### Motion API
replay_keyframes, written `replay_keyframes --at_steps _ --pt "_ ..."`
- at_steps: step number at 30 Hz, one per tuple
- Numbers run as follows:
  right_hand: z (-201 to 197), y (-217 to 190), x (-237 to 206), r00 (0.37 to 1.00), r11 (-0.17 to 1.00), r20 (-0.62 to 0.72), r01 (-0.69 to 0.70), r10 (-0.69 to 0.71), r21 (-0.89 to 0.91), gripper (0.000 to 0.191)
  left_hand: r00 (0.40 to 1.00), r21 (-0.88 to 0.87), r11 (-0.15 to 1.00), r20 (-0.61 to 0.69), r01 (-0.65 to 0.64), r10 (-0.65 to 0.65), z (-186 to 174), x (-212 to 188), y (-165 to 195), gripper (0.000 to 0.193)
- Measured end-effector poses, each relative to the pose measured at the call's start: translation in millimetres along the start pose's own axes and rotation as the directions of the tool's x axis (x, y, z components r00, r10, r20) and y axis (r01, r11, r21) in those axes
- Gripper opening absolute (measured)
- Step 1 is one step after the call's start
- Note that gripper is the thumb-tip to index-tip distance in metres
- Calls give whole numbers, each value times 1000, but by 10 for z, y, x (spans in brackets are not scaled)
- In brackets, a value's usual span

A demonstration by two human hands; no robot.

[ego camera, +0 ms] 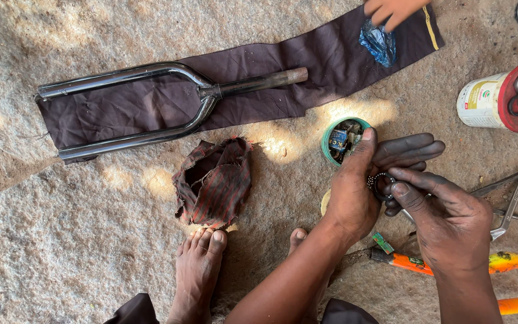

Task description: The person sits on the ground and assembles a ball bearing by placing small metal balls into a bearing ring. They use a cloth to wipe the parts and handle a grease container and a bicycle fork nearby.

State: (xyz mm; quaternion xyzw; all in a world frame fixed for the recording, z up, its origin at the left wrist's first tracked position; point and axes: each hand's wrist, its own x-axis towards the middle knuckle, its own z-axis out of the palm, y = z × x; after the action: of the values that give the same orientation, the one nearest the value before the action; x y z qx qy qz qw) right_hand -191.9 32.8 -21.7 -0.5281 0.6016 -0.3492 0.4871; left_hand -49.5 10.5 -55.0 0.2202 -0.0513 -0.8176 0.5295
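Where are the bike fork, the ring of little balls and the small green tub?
bike fork (pixel 206 93), head view, on the crown where the blades meet.
ball ring (pixel 379 185), head view, on its beaded rim between both hands.
green tub (pixel 326 144), head view, on its left rim.

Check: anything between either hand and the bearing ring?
Nothing visible. The bearing ring lies in the left hand, and the right hand pinches it directly; the green tub sits beyond the fingers.
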Motion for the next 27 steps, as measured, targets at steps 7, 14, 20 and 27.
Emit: replay_keyframes --at_steps 7,14,20,27 --pt "23 10 -4 999 999 -50 9 -12 -48 28 999 -186 982 27 -13 18 -58 84 -41 79" --pt "80 34 -31 996 996 -68 60 -64 -64 28 998 -177 983 16 -54 58 -74 106 -105 78" --pt "96 -8 -54 994 987 -81 63 -76 -149 29 993 -124 989 76 -82 92 -95 89 -114 80" --pt "128 22 -56 989 990 -95 108 -117 -94 27 999 -260 965 23 -26 33 -95 121 -106 81"
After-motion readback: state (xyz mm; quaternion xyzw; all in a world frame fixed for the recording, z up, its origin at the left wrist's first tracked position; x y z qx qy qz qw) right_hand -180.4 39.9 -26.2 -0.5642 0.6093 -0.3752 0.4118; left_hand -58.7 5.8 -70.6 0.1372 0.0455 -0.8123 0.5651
